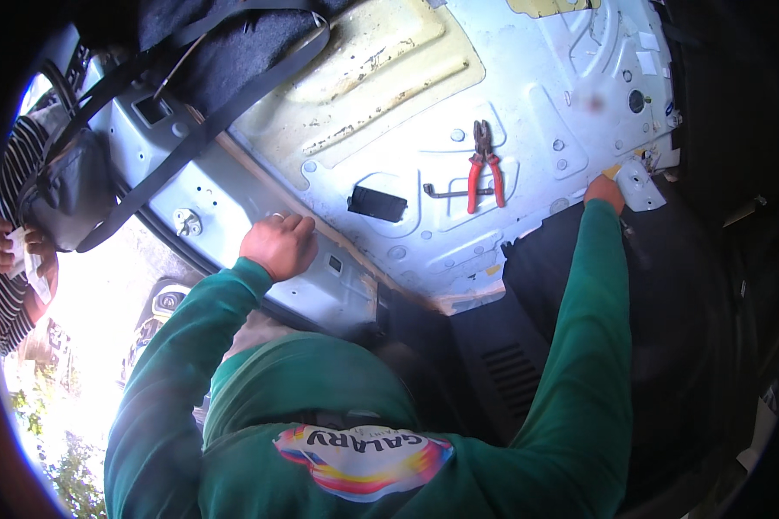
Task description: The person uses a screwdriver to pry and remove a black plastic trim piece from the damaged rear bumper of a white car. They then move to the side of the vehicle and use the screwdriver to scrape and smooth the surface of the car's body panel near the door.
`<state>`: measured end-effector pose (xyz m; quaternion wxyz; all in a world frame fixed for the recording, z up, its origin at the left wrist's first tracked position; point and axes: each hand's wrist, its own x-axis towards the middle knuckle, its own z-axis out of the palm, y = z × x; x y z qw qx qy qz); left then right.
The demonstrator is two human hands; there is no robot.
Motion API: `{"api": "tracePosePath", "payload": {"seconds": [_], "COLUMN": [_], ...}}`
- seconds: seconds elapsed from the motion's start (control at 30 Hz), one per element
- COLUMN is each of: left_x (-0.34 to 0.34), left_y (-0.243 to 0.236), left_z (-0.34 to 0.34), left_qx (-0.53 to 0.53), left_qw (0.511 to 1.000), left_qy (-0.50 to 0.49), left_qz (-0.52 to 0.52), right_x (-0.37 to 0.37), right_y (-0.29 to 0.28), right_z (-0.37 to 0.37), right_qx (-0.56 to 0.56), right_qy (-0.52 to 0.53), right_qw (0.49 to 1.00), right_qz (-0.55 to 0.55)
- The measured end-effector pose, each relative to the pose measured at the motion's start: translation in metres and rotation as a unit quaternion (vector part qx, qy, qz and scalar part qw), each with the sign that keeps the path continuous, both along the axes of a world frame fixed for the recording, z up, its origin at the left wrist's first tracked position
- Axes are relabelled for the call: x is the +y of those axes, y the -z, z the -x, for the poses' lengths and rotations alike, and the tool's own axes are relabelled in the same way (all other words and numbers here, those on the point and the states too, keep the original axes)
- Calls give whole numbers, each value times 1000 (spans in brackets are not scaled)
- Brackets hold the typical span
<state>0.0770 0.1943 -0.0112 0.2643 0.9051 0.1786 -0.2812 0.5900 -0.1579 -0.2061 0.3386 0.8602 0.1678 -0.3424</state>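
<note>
Pale metal (512,102) fills the top middle. Mid-left, the left hand (279,246) is curled; upper right, I can't tell what the right hand (605,192) holds.

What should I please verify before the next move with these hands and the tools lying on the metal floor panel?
- Left hand away from the tools: ok, at the metal sill.
- Right hand's grip: cannot tell, fingers largely hidden beside the metal plate.
- Red-handled pliers free to pick up: ok, neither hand holds them.
- Angled wrench uncovered: not ok, the pliers overlap it.
- Floor panel free of loose parts: not ok, a black rectangular piece lies there.
</note>
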Motion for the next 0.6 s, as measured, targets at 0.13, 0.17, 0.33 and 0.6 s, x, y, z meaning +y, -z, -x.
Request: {"api": "tracePosePath", "payload": {"seconds": [0.13, 0.17, 0.33, 0.6], "left_x": [-1, 1, -2, -4], "left_y": [3, 3, -2, -6], "left_z": [4, 3, 8, 14], "left_qx": [15, 18, -11, -40], "left_qw": [1000, 1000, 1000, 999], "left_qy": [-2, 0, -15, -28], "left_qz": [7, 9, 11, 13], "right_x": [1, 10, 83, 155], "right_y": [-22, -30, -95, -139], "right_z": [-4, 3, 103, 313], "right_qx": [26, 56, 164, 321], "right_qy": [-32, -38, -6, 162], "right_qw": [999, 998, 983, 862], "right_qz": [6, 13, -76, -357]}}
